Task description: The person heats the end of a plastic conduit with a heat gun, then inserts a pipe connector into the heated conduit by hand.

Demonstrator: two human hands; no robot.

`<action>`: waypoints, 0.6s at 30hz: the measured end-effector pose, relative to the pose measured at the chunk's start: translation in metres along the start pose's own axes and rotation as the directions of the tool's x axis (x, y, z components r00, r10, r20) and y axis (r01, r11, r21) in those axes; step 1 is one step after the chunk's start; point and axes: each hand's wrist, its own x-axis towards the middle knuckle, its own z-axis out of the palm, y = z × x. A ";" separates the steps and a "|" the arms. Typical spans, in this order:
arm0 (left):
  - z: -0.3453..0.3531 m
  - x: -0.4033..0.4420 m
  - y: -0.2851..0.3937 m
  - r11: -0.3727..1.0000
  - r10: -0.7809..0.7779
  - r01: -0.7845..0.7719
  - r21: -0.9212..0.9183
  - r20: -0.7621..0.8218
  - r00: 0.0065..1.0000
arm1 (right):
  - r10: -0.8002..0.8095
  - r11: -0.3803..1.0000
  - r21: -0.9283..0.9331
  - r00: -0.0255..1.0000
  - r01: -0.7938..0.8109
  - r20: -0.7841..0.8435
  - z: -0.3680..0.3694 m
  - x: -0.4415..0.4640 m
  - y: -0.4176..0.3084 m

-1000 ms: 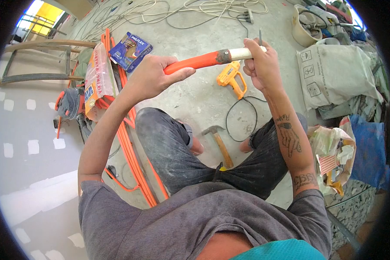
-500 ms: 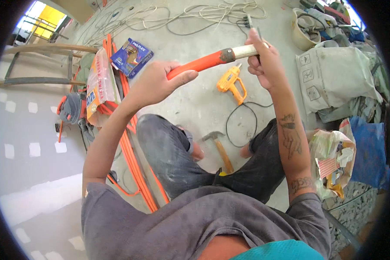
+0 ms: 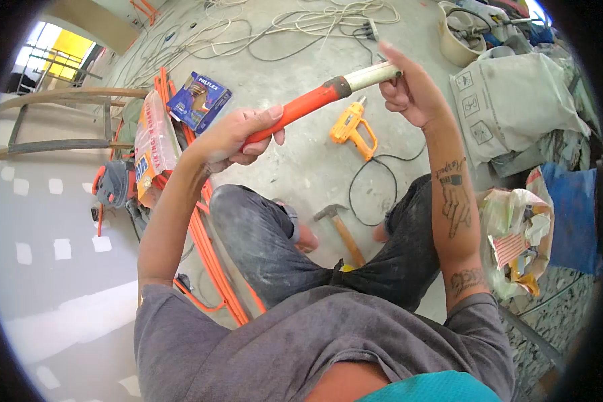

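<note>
An orange pipe (image 3: 295,112) with a white pipe (image 3: 372,77) at its right end is held up in front of me, sloping upward to the right. A dark, scuffed band marks where the orange meets the white. My left hand (image 3: 242,137) is wrapped round the lower orange end, thumb lying along the top. At the far white end, my right hand (image 3: 412,87) has its lower fingers curled against the pipe and its index finger stretched out. Beneath the pipe, a yellow heat gun (image 3: 352,130) rests on the floor. A claw hammer (image 3: 342,231) lies between my feet.
Orange conduits (image 3: 211,261) run along my left, beside a blue box (image 3: 199,102) and a printed sack (image 3: 155,137). Tangled cables (image 3: 301,30) spread ahead. To the right are a bucket (image 3: 459,40), a white sack (image 3: 516,104) and a rubbish bag (image 3: 512,234).
My left hand has dropped slightly and turned, so its fingers now show under the orange pipe. The pipe slopes more steeply. My right hand stays at the white end.
</note>
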 end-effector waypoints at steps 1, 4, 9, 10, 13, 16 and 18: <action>-0.001 0.000 -0.001 1.000 -0.004 0.004 0.000 -0.001 1.000 | -0.001 0.998 -0.059 0.999 0.004 0.045 -0.002 0.001 0.002; -0.005 0.001 -0.002 0.982 0.072 -0.053 0.181 -0.101 0.992 | 0.016 0.997 -0.078 1.000 -0.016 -0.001 0.002 0.000 0.008; -0.009 -0.006 0.001 0.685 0.408 -0.168 0.709 -0.181 0.895 | 0.068 0.997 -0.032 0.998 -0.067 0.019 0.024 -0.010 0.008; -0.007 -0.008 0.002 0.686 0.406 -0.165 0.709 -0.184 0.895 | 0.084 0.996 -0.013 0.996 -0.083 0.039 0.026 -0.011 0.008; -0.002 -0.012 0.001 0.674 0.461 -0.181 0.716 -0.216 0.861 | 0.077 0.995 -0.057 0.997 -0.076 0.021 0.026 -0.006 0.012; -0.002 -0.011 -0.003 0.587 0.555 -0.211 0.781 -0.199 0.808 | 0.044 0.998 -0.048 0.998 -0.046 -0.044 0.027 -0.003 0.022; 0.000 -0.012 -0.003 0.536 0.619 -0.238 0.810 -0.186 0.763 | 0.045 0.998 -0.032 0.997 -0.047 -0.062 0.029 -0.003 0.024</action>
